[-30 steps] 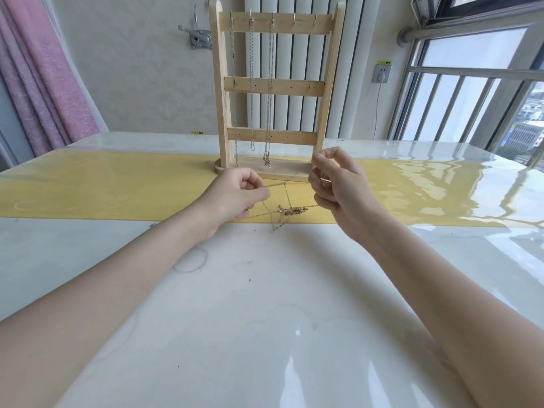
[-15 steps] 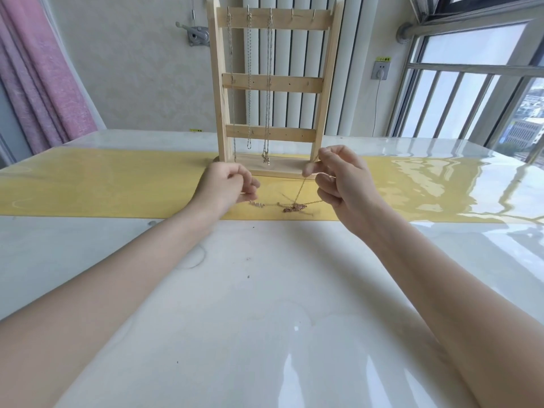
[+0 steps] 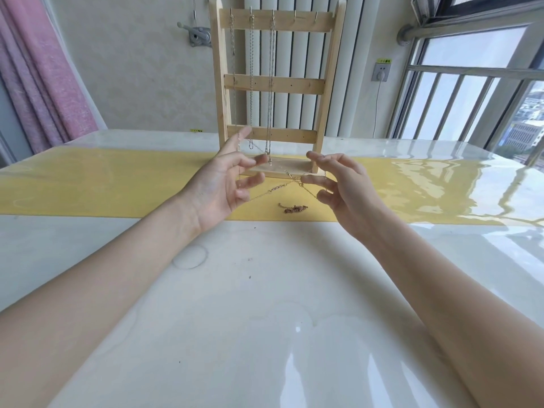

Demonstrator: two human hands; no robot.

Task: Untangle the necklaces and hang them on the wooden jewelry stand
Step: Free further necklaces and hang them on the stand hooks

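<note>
Gold chain (image 3: 282,187) stretches taut between both hands above the yellow runner (image 3: 117,184), looped over the spread, straightened fingers of the left hand (image 3: 222,184) and right hand (image 3: 338,187); neither seems to pinch it. A small tangled piece (image 3: 294,208) lies on the tabletop (image 3: 250,290). Three necklaces (image 3: 251,83) hang on the wooden stand (image 3: 276,83).

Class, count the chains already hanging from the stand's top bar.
3, all on the left part of the top bar: one by the left post, one beside it, one near the middle.
</note>
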